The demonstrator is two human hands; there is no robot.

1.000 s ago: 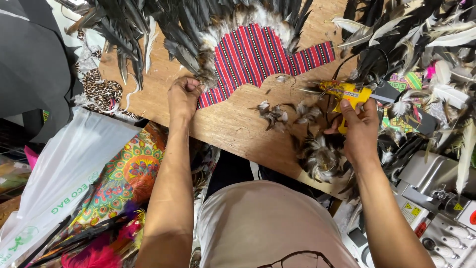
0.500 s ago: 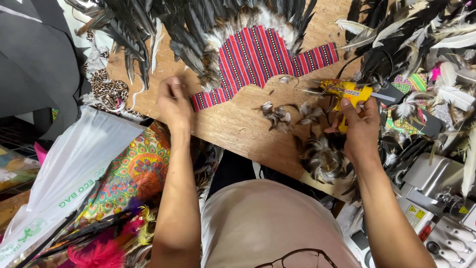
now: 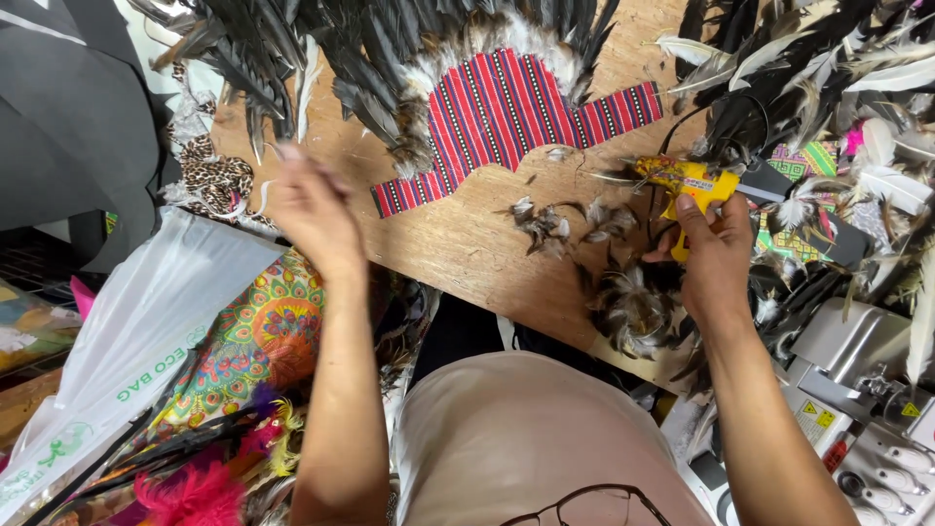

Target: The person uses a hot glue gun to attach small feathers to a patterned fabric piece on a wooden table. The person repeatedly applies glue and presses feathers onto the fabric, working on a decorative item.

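A feather headdress lies on a wooden board [image 3: 458, 244]; its red striped cloth band [image 3: 506, 107] is ringed by black and white feathers [image 3: 390, 49]. My left hand [image 3: 312, 209] hovers, blurred, over the board left of the band's lower tip, close to the dark feathers; its fingers are curled and I cannot make out anything in them. My right hand [image 3: 716, 263] grips a yellow glue gun [image 3: 687, 180] at the board's right side, nozzle pointing left toward small loose feathers [image 3: 545, 224].
A fluffy feather pile [image 3: 633, 307] sits at the board's near edge. At the left are a white plastic bag [image 3: 136, 341], bright patterned cloth [image 3: 253, 341], pink feathers [image 3: 195, 492] and leopard-print scraps [image 3: 209, 175]. More feathers [image 3: 828, 78] and grey equipment [image 3: 857, 409] crowd the right.
My left hand has left the lower tip of the striped band and moved left and slightly toward me. My right hand still holds the glue gun in much the same place.
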